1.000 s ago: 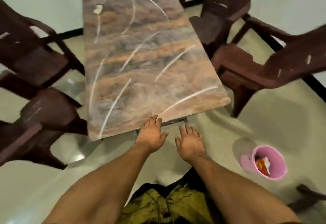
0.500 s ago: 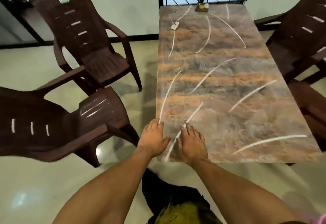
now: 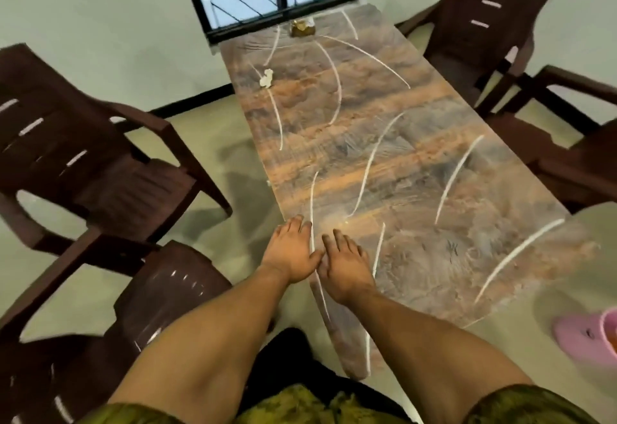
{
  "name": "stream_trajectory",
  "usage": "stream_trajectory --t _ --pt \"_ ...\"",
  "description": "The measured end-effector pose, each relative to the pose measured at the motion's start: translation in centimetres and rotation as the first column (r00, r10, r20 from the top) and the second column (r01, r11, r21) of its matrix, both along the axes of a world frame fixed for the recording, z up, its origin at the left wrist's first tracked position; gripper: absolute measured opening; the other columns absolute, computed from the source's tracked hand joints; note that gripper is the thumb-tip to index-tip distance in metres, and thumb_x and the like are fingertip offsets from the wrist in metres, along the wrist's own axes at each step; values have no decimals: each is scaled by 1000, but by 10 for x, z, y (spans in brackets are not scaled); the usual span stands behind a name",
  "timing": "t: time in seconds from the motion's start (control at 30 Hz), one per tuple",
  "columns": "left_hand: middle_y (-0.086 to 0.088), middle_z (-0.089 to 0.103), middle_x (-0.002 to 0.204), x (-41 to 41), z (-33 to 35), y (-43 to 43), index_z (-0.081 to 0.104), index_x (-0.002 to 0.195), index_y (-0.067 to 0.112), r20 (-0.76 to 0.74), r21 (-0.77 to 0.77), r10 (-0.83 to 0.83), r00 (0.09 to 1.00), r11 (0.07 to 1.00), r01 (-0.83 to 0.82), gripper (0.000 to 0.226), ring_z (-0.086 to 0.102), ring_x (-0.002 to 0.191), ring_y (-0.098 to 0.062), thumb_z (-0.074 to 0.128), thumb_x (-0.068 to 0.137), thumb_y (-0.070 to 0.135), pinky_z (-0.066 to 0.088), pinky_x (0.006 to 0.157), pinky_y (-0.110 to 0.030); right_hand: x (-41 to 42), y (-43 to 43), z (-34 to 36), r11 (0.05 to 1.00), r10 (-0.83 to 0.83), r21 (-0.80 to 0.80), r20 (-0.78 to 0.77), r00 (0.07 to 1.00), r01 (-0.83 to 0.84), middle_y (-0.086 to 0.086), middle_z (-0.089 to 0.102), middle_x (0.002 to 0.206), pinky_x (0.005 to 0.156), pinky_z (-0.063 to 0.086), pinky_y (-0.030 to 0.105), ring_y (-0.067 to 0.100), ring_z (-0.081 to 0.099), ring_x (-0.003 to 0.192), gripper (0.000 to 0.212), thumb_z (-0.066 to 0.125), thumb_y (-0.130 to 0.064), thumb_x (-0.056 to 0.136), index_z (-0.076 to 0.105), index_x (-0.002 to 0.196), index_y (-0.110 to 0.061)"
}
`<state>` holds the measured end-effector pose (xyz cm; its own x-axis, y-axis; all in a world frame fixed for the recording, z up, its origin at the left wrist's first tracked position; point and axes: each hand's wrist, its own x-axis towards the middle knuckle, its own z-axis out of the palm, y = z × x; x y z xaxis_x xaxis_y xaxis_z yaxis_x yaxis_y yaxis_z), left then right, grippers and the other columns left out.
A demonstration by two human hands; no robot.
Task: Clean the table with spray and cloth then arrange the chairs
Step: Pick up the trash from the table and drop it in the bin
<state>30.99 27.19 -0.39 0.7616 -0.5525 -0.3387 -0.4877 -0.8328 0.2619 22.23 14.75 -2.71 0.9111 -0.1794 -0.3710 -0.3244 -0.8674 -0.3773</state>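
Both arms are stretched forward and down to the table (image 3: 400, 163). The left hand (image 3: 290, 253) lies palm down at the table's left edge, close to its near corner, with the fingers straight and held together. The right hand (image 3: 345, 265) lies flat on the tabletop just beside it, fingers straight and a little spread. The two thumbs touch or nearly touch; I cannot tell which. Neither hand grips anything.

The table is long and rectangular. Its top is marbled brown and orange and crossed by thin white curved lines. A small white crumpled scrap (image 3: 266, 78) lies near its far left edge. A yellowish-brown object (image 3: 302, 28), too blurred to name, sits at its far end.

Dark brown plastic armchairs stand apart from the table, turned at angles. The far left chair (image 3: 100, 163) and near left chair (image 3: 150, 317) are on its left side. The far right chair (image 3: 484, 23) and near right chair (image 3: 574, 143) are on its right. A pink bucket (image 3: 594, 333) is on the floor to the right of the table's near end.
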Motion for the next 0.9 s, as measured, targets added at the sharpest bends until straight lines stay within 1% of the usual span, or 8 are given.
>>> stream_trajectory --t 0.2,0.3,0.4,0.5,0.63,0.7,0.8,0.9 --pt "-13 27 162 67 -3 -26 31 153 11 13 23 -167 986 986 167 71 23 150 -29 47 96 50 20 123 -43 39 -13 -2 985 -171 -2 2 985 171 3 8 168 121 12 46 23 10 153 62 28 -49 102 17 159 -24" --pt "-11 22 164 108 -11 -48 28 155 13 5 18 -249 969 968 249 71 19 152 -28 44 98 51 18 123 -45 70 -25 -4 976 -215 -23 -8 977 215 3 3 168 121 9 46 23 7 153 63 28 -49 103 14 159 -25" --pt "-12 17 166 166 -20 -67 24 157 12 16 22 -319 947 947 319 73 14 153 -28 43 99 52 14 125 -46 115 -38 -12 968 -245 -59 -10 969 244 3 1 168 121 10 46 24 7 153 64 29 -51 102 12 159 -27" --pt "-13 15 167 239 -26 -84 22 158 11 9 28 -379 926 925 378 74 13 154 -30 41 99 53 12 125 -46 184 -50 -21 950 -307 -64 -11 952 306 3 2 168 123 11 46 25 7 154 65 29 -52 102 12 159 -27" --pt "-13 17 166 363 -36 -85 24 156 11 -32 4 -414 910 910 414 72 14 153 -30 41 99 51 11 125 -45 314 -50 -23 929 -366 -72 -22 930 364 4 4 168 122 13 46 24 8 154 63 30 -50 103 14 159 -26" --pt "-14 19 165 394 -35 -86 27 155 12 -9 -13 -423 906 906 423 69 16 152 -30 42 99 50 13 125 -46 349 -55 -18 924 -375 -90 -20 927 371 4 4 168 122 13 46 24 9 154 62 29 -50 104 14 159 -26" --pt "-16 21 163 466 -32 -79 28 154 12 -20 -30 -394 919 919 393 70 18 150 -34 42 98 52 17 123 -48 423 -53 -13 914 -391 -123 -19 920 386 3 5 168 121 12 45 24 10 153 61 28 -52 103 15 159 -28" --pt "-18 19 162 533 -24 -75 28 154 14 23 -15 -373 927 927 374 68 14 151 -35 43 98 50 14 124 -49 485 -49 2 907 -405 -126 -4 914 401 3 5 168 122 12 44 24 11 153 61 26 -53 104 16 158 -27"
